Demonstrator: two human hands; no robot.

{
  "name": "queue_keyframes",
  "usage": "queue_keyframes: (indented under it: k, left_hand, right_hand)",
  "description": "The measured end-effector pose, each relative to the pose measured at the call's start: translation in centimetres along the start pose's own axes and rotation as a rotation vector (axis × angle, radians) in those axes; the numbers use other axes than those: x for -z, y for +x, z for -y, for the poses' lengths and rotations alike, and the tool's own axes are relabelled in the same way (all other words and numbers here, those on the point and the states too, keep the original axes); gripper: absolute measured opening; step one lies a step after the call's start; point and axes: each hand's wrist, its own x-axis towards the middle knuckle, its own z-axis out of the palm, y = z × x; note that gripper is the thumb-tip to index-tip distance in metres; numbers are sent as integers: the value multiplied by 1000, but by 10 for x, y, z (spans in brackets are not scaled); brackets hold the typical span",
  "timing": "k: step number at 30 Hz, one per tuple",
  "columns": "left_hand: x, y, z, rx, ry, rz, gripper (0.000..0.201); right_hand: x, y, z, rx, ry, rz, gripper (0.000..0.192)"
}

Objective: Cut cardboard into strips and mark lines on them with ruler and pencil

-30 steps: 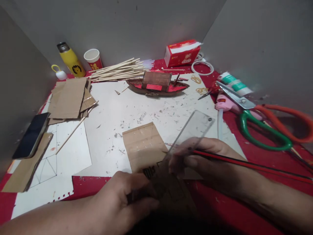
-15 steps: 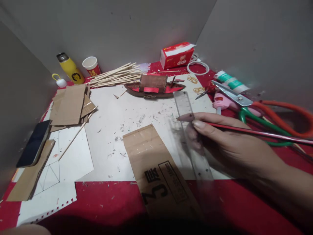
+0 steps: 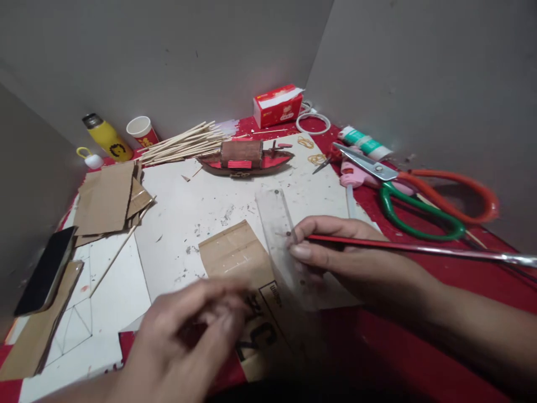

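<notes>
A clear plastic ruler (image 3: 272, 215) and a red pencil (image 3: 403, 245) are both gripped between the thumb and fingers of my right hand (image 3: 348, 252). The ruler slants over the right edge of a brown cardboard strip (image 3: 235, 249) with black printing; whether they touch I cannot tell. My left hand (image 3: 188, 330), somewhat blurred, hovers over the strip's left side with thumb and forefinger apart and nothing visible in it. Behind them a small brown and red model boat (image 3: 243, 157) stands on the white sheet (image 3: 168, 212).
Big scissors (image 3: 386, 170) with orange and green handles lie at right beside a pink glue gun (image 3: 354, 174). Wooden sticks (image 3: 188, 143), a paper cup (image 3: 142, 131), a yellow bottle (image 3: 107, 137) and a tissue pack (image 3: 279, 106) line the back. Cardboard pieces (image 3: 104, 198) and a phone (image 3: 46, 268) are left.
My left hand has come up from the lower left corner to over the cardboard strip. My right hand has moved left and down with the ruler and pencil; the view has shifted too.
</notes>
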Motion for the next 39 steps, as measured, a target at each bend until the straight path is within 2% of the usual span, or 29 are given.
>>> queue_keyframes:
  k: [2,4,7,10,12,16,18,21,25,29,31,32,34,36,37,39]
  left_hand:
    - [-8,29,-23,33,-109,-111,37]
    - [-17,49,-33,33,-276,-46,46]
    - [-25,61,-31,67,-437,73,41]
    - [-20,60,-27,84,-479,95,33]
    - [-10,56,-27,76,-489,25,29]
    - [8,41,-22,128,-502,-193,28]
    - [11,33,-15,206,-501,-226,28]
    - [7,29,-6,289,-530,-200,32]
    - [0,36,-4,333,-538,-151,36]
    - [5,35,-8,400,-421,-30,41]
    - [9,27,-8,320,-226,-40,42]
    - [11,23,-7,212,-81,-81,41]
    - [14,16,-3,-146,275,-174,28]
    - [14,15,3,-525,665,-204,15]
    - [14,17,6,-648,847,-189,24]
    - [11,23,12,-721,1135,-150,45]
  right_hand:
    - [-5,-3,-2,-73,14,50,35]
    - [-9,-4,-5,-119,12,87,34]
    - [-12,-3,-11,-127,-3,110,32]
    - [-11,-1,-16,-42,-148,116,25]
    - [-10,-1,-18,46,-249,82,26]
    - [-12,-2,-17,158,-231,-133,29]
    - [-14,-2,-15,230,-200,-209,29]
    - [-12,1,-15,313,-206,-226,32]
    - [-4,6,-21,344,-350,-130,34]
    - [6,10,-29,579,-567,-103,25]
    - [9,12,-31,723,-674,-66,15]
    - [10,12,-32,777,-717,-53,11]
    - [11,12,-33,834,-779,-29,13]
    - [10,11,-33,856,-824,-4,16]
    - [9,11,-33,861,-848,18,17]
    - [7,11,-33,871,-896,66,17]
